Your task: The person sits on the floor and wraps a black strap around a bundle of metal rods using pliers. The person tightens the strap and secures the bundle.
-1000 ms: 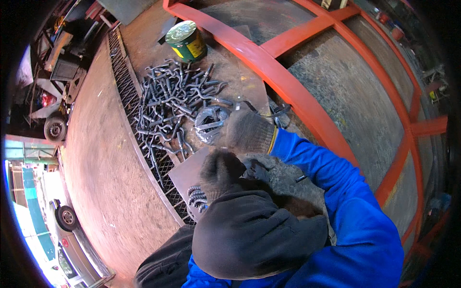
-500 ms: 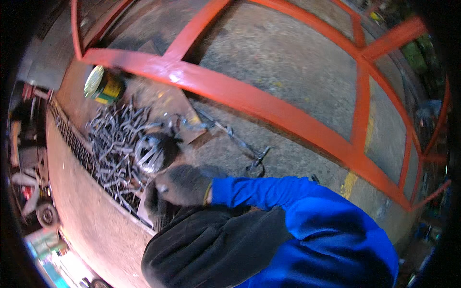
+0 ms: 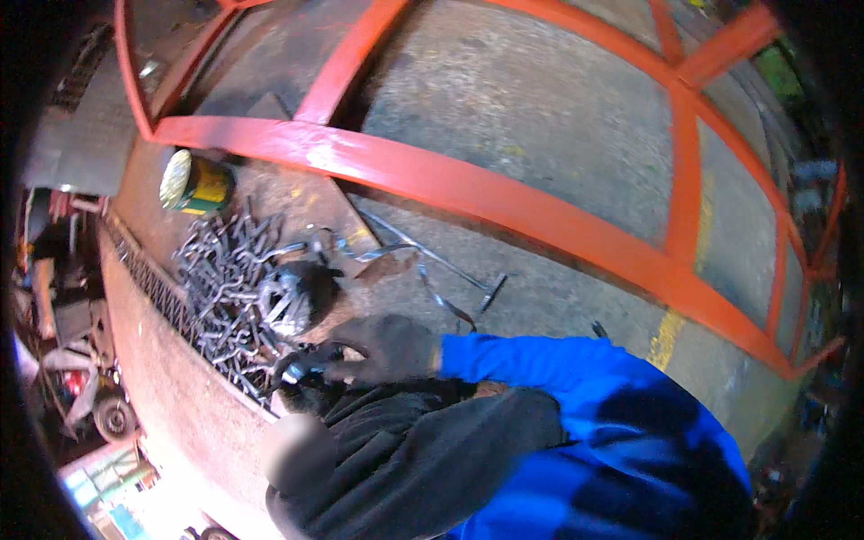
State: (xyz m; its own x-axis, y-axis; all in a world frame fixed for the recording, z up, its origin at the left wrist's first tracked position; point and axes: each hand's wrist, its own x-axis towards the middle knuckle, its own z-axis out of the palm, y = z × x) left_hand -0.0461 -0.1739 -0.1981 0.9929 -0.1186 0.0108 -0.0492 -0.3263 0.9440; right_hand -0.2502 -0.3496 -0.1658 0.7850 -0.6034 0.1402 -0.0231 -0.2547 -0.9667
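Note:
My right hand (image 3: pixel 387 349), in a dark work glove below a blue sleeve, reaches left past my dark-clothed leg. Its fingers are curled at the edge of a heap of short bent metal rods (image 3: pixel 220 261). A small shiny bluish bit shows by the fingertips; what they grip I cannot make out. Just below lies part of a dark glove (image 3: pixel 304 394), apparently my left hand, mostly hidden by dark cloth. Beyond the fingers sits a rounded dark bundle (image 3: pixel 292 297) with silvery strips across it.
A yellow and green can (image 3: pixel 198 184) stands tilted behind the heap. A long red-orange metal frame (image 3: pixel 486 193) crosses the floor. Between them lie a T-ended metal bar (image 3: pixel 450 265) and a brown flat plate (image 3: pixel 346 211). Grating (image 3: pixel 153 279) edges the heap's left.
My right hand has shifted slightly right and down, and its fingers now show more clearly near the rods. The whole view has tilted and moved a little.

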